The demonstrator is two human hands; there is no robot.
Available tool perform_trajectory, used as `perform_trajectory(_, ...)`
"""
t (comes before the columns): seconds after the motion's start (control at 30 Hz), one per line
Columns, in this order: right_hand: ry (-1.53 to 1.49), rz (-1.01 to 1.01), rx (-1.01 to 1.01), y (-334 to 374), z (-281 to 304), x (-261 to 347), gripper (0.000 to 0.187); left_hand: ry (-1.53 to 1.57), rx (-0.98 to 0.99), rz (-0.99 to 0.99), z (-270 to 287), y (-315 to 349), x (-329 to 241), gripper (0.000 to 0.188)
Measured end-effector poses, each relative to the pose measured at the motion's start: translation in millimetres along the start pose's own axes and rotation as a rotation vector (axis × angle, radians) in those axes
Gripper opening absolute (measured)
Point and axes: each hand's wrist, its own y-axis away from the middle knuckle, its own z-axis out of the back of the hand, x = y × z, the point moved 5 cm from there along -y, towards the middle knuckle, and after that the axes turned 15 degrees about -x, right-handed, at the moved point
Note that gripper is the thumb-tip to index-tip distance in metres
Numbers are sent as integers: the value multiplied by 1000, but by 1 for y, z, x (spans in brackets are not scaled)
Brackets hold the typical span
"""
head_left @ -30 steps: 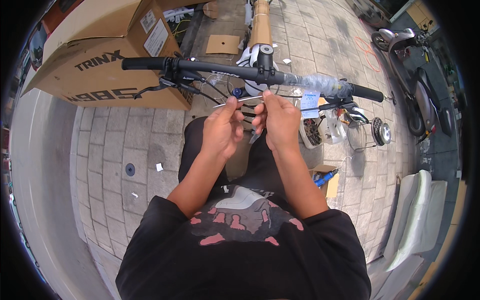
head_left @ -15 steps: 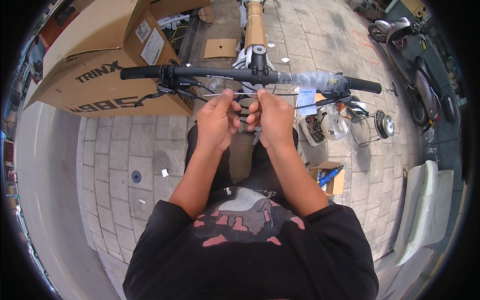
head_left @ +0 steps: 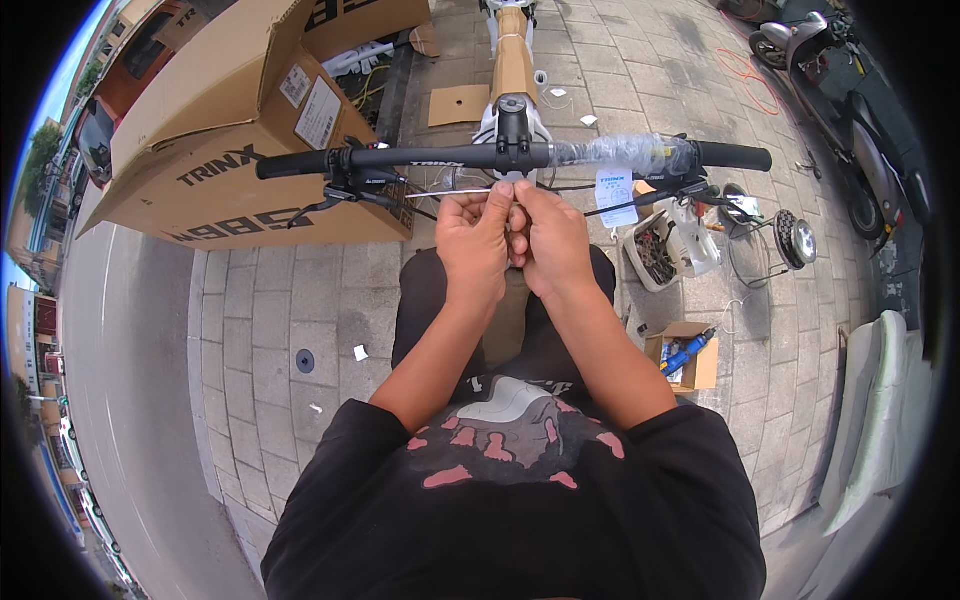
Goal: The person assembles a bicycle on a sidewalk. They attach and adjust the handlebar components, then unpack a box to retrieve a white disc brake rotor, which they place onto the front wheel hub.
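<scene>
while the left hand (head_left: 475, 245) pinched a thin rod (head_left: 445, 194) jutting leftward, the right hand (head_left: 557, 240) met its fingertips, grip unclear.

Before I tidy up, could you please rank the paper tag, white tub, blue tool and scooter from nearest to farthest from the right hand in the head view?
1. Paper tag, slightly up and right.
2. White tub, right.
3. Blue tool, lower right.
4. Scooter, far upper right.
</scene>
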Motion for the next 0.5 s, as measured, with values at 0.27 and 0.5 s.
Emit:
perform_trajectory(0.27,35,-55,16,19,5,11,34,-105,25,-144,-9,0,-12,30)
perform_trajectory(0.5,425,557,-59,42,41,80,34,-568,101,-685,-13,-17,-36,24)
